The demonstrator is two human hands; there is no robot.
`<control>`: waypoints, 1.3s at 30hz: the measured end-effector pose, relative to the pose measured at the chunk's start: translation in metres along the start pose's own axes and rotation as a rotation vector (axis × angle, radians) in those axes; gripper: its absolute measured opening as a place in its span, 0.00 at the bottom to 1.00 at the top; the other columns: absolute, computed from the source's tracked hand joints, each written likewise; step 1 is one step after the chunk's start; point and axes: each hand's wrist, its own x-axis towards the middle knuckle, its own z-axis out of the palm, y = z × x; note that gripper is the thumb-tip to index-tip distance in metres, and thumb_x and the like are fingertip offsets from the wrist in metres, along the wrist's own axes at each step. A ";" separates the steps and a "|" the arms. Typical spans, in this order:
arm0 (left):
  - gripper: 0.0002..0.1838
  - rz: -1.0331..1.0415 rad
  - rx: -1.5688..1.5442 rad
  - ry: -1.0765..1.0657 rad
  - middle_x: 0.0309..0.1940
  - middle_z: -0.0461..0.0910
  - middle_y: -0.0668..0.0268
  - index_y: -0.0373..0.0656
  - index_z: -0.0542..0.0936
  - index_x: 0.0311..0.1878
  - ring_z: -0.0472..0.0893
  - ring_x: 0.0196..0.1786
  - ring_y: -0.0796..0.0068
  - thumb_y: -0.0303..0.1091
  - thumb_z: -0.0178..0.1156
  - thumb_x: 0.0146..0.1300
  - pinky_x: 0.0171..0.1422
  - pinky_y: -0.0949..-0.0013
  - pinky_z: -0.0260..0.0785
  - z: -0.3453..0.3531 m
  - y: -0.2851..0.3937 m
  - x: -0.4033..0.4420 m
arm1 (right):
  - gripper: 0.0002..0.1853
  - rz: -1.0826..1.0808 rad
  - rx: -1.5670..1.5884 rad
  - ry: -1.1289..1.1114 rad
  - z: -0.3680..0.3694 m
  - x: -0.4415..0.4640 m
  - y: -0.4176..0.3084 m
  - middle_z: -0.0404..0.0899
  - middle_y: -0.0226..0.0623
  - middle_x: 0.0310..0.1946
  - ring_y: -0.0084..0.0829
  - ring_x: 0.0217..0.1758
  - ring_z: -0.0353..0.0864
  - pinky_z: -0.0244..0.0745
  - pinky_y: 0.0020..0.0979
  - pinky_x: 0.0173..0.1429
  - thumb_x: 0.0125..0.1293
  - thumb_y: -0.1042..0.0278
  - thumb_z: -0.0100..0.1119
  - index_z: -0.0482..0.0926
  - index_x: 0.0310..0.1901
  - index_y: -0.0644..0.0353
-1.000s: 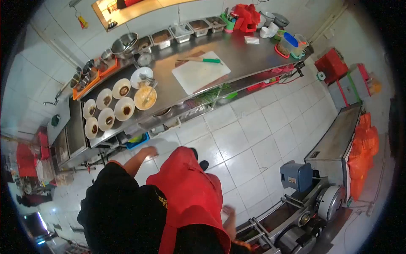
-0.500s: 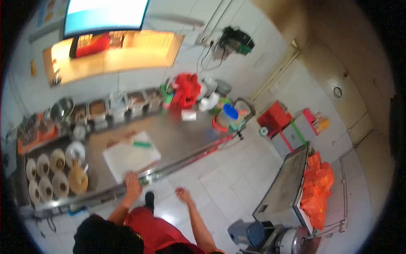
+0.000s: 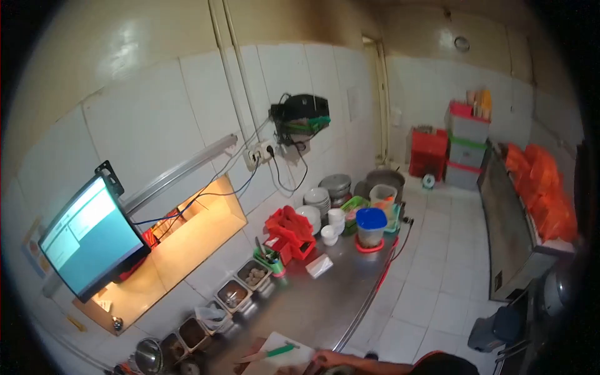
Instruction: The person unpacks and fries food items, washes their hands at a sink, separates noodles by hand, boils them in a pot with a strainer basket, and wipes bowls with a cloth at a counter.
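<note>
At the bottom edge, my right hand point(image 3: 325, 359) is by the right side of the white cutting board point(image 3: 278, 343). Its fingers look curled, and what they hold, if anything, is too small to make out. A skin-coloured patch cut off by the bottom edge, over the board, seems to be part of my left hand point(image 3: 289, 370); its fingers do not show clearly. A knife with a green handle point(image 3: 281, 350) lies across the board, its blade pointing left.
Metal food trays point(image 3: 232, 295) line the wall side of the steel counter point(image 3: 300, 312). Farther along are a red bag point(image 3: 290, 230), white cups point(image 3: 331, 232) and a blue-lidded tub point(image 3: 371, 226). A screen point(image 3: 94, 237) hangs at left. Orange bags point(image 3: 540, 190) lie on a chest at right.
The view has swung up and to the right, towards the wall and far counter end. My hands have come from beside my body to the board. The bowls of dark sauce have left the view.
</note>
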 end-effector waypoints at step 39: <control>0.11 -0.421 -0.925 -0.095 0.45 0.84 0.56 0.39 0.82 0.49 0.84 0.49 0.63 0.30 0.62 0.65 0.57 0.64 0.73 -0.034 0.194 0.381 | 0.13 0.067 -0.544 0.289 -0.587 0.431 0.096 0.85 0.47 0.33 0.44 0.38 0.86 0.72 0.42 0.55 0.52 0.78 0.62 0.84 0.42 0.62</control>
